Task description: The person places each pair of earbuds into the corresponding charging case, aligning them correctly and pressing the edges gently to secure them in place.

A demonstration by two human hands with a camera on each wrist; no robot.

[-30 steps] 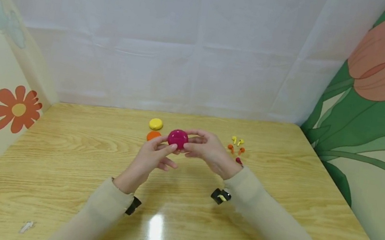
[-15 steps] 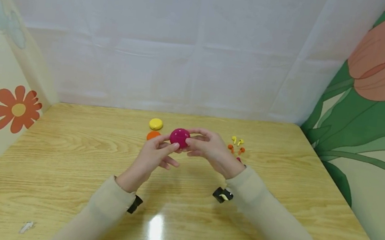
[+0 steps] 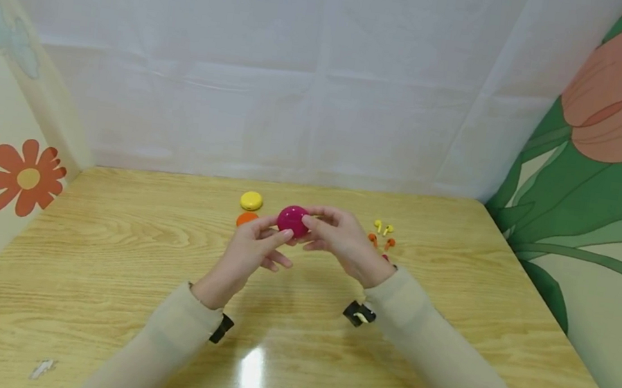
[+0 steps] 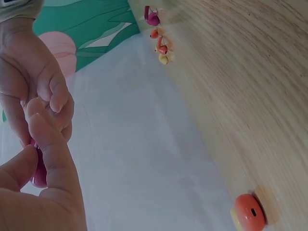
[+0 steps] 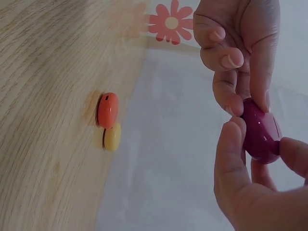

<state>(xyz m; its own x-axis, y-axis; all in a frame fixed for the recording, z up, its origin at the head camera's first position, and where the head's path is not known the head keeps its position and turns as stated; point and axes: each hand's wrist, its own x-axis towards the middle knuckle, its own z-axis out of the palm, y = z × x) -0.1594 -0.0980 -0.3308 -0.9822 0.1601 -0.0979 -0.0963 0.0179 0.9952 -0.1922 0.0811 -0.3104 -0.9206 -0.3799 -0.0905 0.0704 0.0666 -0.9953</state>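
Observation:
Above the table a round, glossy magenta earbud case point(image 3: 291, 221) is held up between both hands. My left hand point(image 3: 240, 255) pinches its left side with thumb and fingers, the lower fingers spread loosely. On the opposite side my right hand point(image 3: 344, 242) grips it, thumb on the front. In the right wrist view the magenta case point(image 5: 260, 132) looks shut, with a seam line showing. The left wrist view shows only a sliver of it, between the fingers. Behind the left hand lie a yellow earbud case point(image 3: 251, 200) and a partly hidden orange earbud case point(image 3: 247, 218).
Right of the hands lie yellow earbuds point(image 3: 387, 230) and orange earbuds point(image 3: 390, 243). A magenta earbud point(image 4: 152, 18) is nearby, mostly hidden by the right wrist in the head view. A white cloth point(image 3: 296, 121) hangs behind the wooden table point(image 3: 132, 275).
Both hands have shifted the magenta case slightly right and up. My right thumb has moved further onto the case's front. The cases on the table lie where they were.

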